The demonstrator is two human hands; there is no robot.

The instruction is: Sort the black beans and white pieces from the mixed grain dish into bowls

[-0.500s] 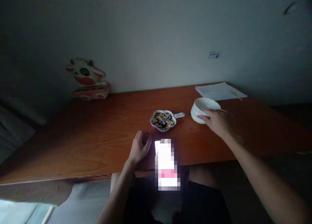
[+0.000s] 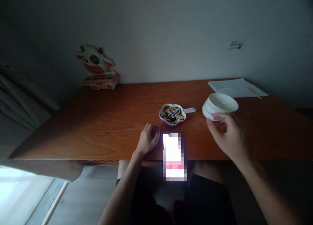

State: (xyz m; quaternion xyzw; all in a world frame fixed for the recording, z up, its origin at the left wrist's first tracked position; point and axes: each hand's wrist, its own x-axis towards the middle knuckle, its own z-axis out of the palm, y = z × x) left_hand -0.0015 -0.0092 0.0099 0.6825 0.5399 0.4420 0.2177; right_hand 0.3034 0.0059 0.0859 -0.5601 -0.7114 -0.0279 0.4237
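Note:
My right hand (image 2: 231,133) grips a white bowl (image 2: 223,102) by its near side, thumb and fingers at the lower wall. This bowl is tilted and sits in or just over another white bowl (image 2: 207,111); how many are stacked beneath is unclear. My left hand (image 2: 148,138) rests on the table with its fingers curled in, and nothing shows in them. Just beyond it is a flower-shaped dish (image 2: 167,121) with a handle, filled with mixed grains and seeds (image 2: 168,113). A small blue stick-like tool (image 2: 175,113), perhaps tweezers, lies on the grains.
A lit phone (image 2: 174,156), its screen blurred out, lies at the table's front edge near my left hand. White paper (image 2: 226,87) with chopsticks (image 2: 251,91) on it lies at the back right. A toy cow with a keyboard (image 2: 101,70) stands at the back left of the wooden table (image 2: 97,127).
My right hand has shifted its grip lower on the bowl, and the top bowl now tilts away from the one beneath. The whole view has shifted; my left hand stays put.

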